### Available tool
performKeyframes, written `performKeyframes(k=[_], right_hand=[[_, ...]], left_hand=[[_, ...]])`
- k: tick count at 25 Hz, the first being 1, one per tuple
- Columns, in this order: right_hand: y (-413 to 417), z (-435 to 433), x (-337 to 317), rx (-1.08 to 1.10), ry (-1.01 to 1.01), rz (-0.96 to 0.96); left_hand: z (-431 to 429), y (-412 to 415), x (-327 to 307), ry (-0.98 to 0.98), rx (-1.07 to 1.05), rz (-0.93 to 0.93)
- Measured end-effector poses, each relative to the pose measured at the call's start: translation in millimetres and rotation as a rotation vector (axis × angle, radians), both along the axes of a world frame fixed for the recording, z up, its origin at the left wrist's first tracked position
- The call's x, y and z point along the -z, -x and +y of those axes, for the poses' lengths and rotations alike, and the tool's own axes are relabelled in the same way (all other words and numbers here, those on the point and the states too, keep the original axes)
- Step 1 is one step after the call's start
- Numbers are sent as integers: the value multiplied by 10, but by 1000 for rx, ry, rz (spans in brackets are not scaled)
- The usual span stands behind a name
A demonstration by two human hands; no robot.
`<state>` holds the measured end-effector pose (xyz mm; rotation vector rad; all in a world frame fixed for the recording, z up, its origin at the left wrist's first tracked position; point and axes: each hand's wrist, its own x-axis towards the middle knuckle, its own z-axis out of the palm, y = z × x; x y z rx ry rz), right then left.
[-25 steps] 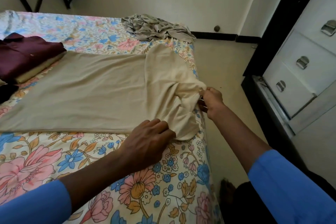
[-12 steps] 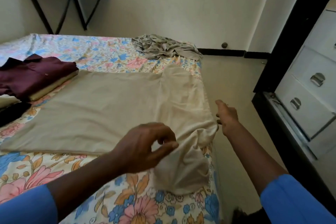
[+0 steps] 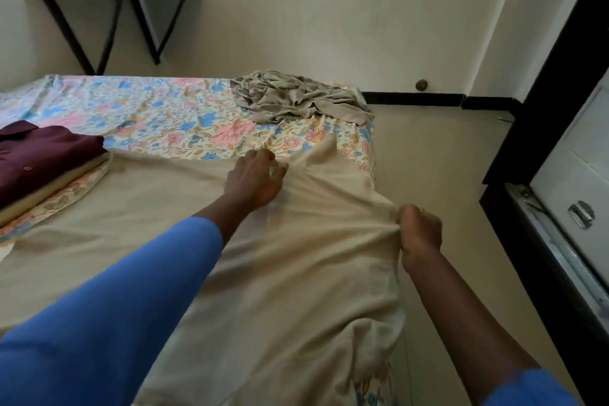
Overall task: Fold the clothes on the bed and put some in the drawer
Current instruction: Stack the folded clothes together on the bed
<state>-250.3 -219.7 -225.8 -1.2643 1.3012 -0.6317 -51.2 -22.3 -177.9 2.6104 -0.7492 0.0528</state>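
The wide beige cloth garment (image 3: 131,201) lies flat on the floral-sheeted bed (image 3: 148,109), its long axis running leftward from the right hand (image 3: 419,231), whose fist bunches its edge. The left hand (image 3: 253,180), beyond and left of that grip, rests loose-fingered on the far edge, likely nearer the next corner.
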Motion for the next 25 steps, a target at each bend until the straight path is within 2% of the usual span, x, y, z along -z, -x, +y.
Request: performKeyframes(k=[3,5,8,9,10,12,13,14,16,17,19,20,22,24,25], right_hand=[[-315,-40,27,-125,-41,-73],[-430,-23,132,-168,-38,-67],[-493,-104,263,-82,-113,-136],[-497,-115,260,-64,-81,-171],[-501,-102,222,-57,6,-192],[-507,-107,152,-41,214,-179],[-510,-115,142,-45,277,-136],[-500,-119,145,-80,296,-80],[-463,-119,174,-193,261,70],[-444,-103,191,-241,285,172],[-440,-13,164,-284,500,334],[-450,49,129,-294,639,325],[-550,210,16,-384,838,152],[-738,376,-93,-520,861,-45],[-856,464,-127,-577,862,-84]], left_hand=[[-455,-396,-94,-59,7,-58],[-877,-513,-120,-55,23,-1],[-1432,-623,-115,-155,-8,153],[-1549,-649,-96,-136,-15,182],[-1646,-689,-85,-39,-13,177],[-1776,-764,-33,152,4,53],[-1797,-772,1,123,41,-12],[-1785,-747,49,7,86,-59],[-1696,-687,155,-158,119,-110],[-1607,-667,171,-129,115,-133],[-1269,-631,115,42,120,-150],[-1031,-616,84,79,148,-173],[-424,-677,76,51,167,-213],[211,-754,74,-19,124,-238],[472,-812,63,-39,68,-244]])
